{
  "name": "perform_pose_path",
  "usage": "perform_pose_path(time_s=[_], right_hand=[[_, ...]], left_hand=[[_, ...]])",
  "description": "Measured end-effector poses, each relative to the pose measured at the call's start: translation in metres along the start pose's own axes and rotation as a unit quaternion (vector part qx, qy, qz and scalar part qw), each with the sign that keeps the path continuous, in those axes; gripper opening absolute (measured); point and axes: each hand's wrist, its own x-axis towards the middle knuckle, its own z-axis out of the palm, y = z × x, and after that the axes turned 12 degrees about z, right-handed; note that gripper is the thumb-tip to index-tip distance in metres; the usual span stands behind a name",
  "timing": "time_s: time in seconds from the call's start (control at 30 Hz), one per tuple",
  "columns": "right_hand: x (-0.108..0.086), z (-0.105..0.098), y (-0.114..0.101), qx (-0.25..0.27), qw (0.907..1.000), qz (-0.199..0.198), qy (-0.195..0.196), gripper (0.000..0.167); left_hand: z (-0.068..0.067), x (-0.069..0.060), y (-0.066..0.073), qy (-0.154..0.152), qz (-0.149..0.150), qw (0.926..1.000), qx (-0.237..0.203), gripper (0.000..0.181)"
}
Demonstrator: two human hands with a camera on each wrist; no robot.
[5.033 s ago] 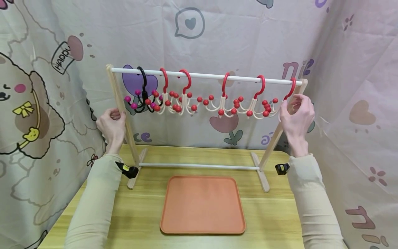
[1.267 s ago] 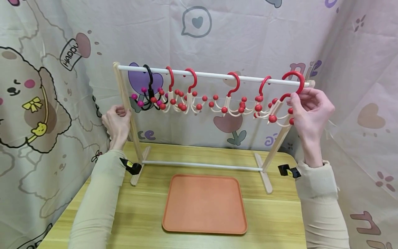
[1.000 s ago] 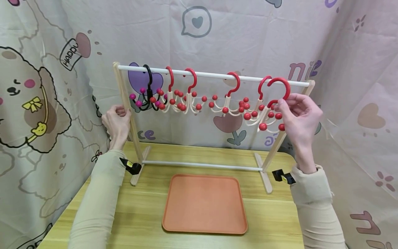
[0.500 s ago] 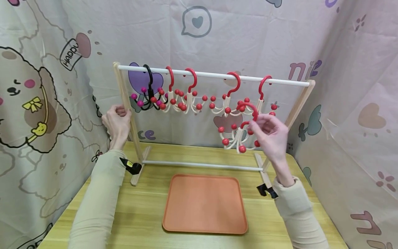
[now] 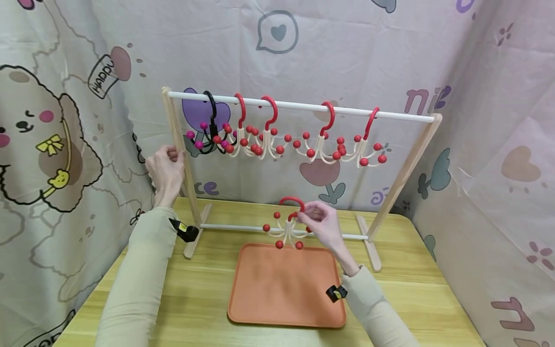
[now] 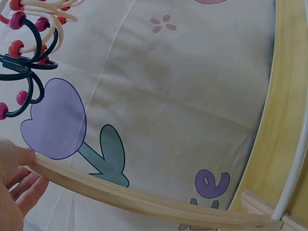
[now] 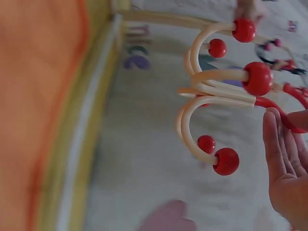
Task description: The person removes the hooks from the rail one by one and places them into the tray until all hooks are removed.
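Observation:
My right hand pinches the red hook of a multi-arm hanger, whose cream prongs end in red balls. It hangs upright above the back part of the orange tray, in front of the rack's lower bar. In the right wrist view the same hanger shows close up, its hook between thumb and fingers. My left hand pinches the left wooden post of the rack; the left wrist view shows thumb and fingers on that post.
On the rack's white top bar hang a black hanger with magenta balls and several red-hooked hangers. The right post stands beyond my right hand. A patterned curtain closes off the back and sides of the wooden table.
My right hand has taken the rightmost red-hooked hanger off the top bar and carried it left and down to above the tray. My left hand has stayed on the left post.

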Motion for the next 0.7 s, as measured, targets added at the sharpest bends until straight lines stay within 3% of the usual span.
perform_pose_path(time_s=[0.3,0.7], right_hand=[[-0.007,0.029,0.050,-0.011,0.9974,0.053,-0.048,0.019],[-0.013,0.058,0.083,-0.003,0.9933,0.073,-0.089,0.017]], left_hand=[[0.000,0.001,0.000,-0.005,0.005,1.0000,0.003,0.026],[-0.001,0.001,0.001,-0.003,0.009,0.9999,0.009,0.026]])
